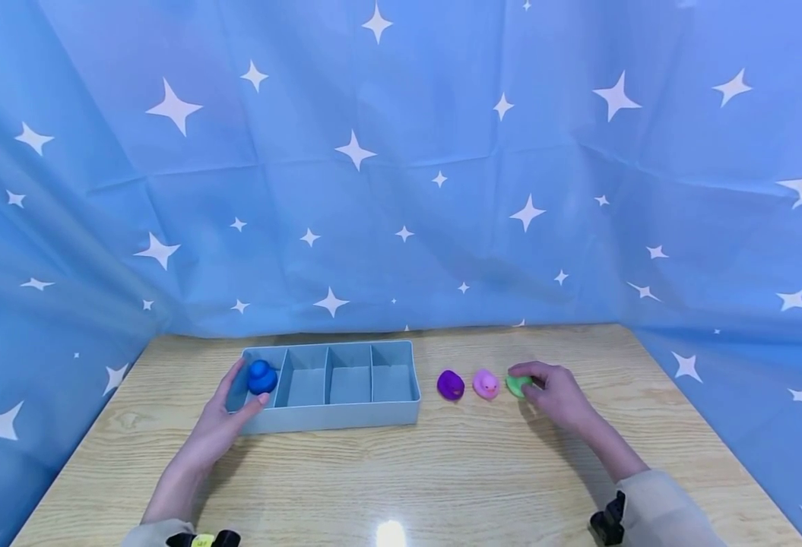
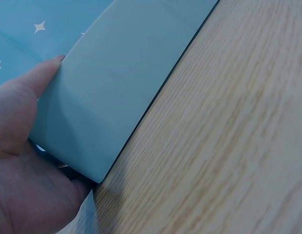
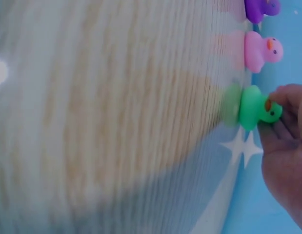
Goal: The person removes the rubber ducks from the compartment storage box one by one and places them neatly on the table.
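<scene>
Fingers (image 1: 529, 369) of my right hand (image 1: 558, 399), in the head view, are bent over the green duck (image 1: 515, 386), which lies at their tips, on the left side of the hand. It is the rightmost of three in a row, with the pink duck (image 1: 486, 384) just beside it and the purple duck (image 1: 451, 385) beyond. The tray (image 1: 325, 416) sits left of that row, its long axis running side to side, roughly in line with the ducks. My left hand (image 1: 216, 429) grips the tray's left end, by the compartment that holds the blue duck (image 1: 261, 377); my right is far nearer to the green one.

From my left wrist, my thumb (image 2: 46, 73) touches the tray's rim, the other fingers reaching around its end; no duck shows there.

From my right wrist, the green duck stands upright on the table (image 3: 141, 97), its head pinched between my fingertips, beside the beak. Its body is outside my grasp, toward the tabletop.
</scene>
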`<state>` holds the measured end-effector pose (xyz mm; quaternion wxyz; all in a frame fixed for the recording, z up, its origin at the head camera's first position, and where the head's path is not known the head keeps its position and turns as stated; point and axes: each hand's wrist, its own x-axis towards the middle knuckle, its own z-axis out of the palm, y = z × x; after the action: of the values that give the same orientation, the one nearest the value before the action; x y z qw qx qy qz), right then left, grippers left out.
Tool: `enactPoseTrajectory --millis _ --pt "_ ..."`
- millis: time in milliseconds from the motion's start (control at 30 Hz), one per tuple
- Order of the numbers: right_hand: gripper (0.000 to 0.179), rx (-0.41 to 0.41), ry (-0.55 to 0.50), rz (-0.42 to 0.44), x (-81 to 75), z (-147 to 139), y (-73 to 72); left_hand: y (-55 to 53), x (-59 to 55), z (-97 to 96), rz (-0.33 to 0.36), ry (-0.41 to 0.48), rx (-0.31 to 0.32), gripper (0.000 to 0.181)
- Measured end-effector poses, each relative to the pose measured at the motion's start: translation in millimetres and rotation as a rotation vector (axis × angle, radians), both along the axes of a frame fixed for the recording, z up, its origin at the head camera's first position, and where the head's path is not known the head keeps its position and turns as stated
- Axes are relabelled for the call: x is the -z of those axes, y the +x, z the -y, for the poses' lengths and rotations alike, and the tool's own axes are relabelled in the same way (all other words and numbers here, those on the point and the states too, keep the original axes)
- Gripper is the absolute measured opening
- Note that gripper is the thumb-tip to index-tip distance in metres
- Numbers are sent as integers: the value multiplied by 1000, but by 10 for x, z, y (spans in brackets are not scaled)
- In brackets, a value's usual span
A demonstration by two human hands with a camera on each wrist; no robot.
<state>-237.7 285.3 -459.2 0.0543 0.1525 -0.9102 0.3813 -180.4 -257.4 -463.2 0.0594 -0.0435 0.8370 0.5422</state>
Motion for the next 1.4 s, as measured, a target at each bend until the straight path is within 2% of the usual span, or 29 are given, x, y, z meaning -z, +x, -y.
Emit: enactPoseTrajectory --millis 200,400,600,767,867,1000,1133,1267,1400 --pt "32 17 -24 28 -56 19 -3 5 -11 -5 -5 8 -3 93" --pt "33 -16 -39 -63 -231 149 15 22 -19 -14 -13 14 -3 92" --pt "36 -81 -105 -76 -469 459 52 23 -12 2 -19 12 0 92" --pt "39 -130 -160 -49 -587 822 84 15 -13 4 -24 15 -1 92" --pt "39 -167 -155 -56 -642 1057 97 22 -10 -1 -30 17 -5 91" --pt "40 -232 -153 -98 -658 1329 89 17 -8 -15 -35 24 1 91" --pt "38 -293 -198 -108 -638 1591 50 10 -12 -16 -39 27 4 91" --pt "36 -362 -244 -106 -595 1850 -10 15 -11 5 -42 28 -3 91" --pt "37 -387 -272 -55 -570 2053 -32 17 -8 14 -42 34 1 91"
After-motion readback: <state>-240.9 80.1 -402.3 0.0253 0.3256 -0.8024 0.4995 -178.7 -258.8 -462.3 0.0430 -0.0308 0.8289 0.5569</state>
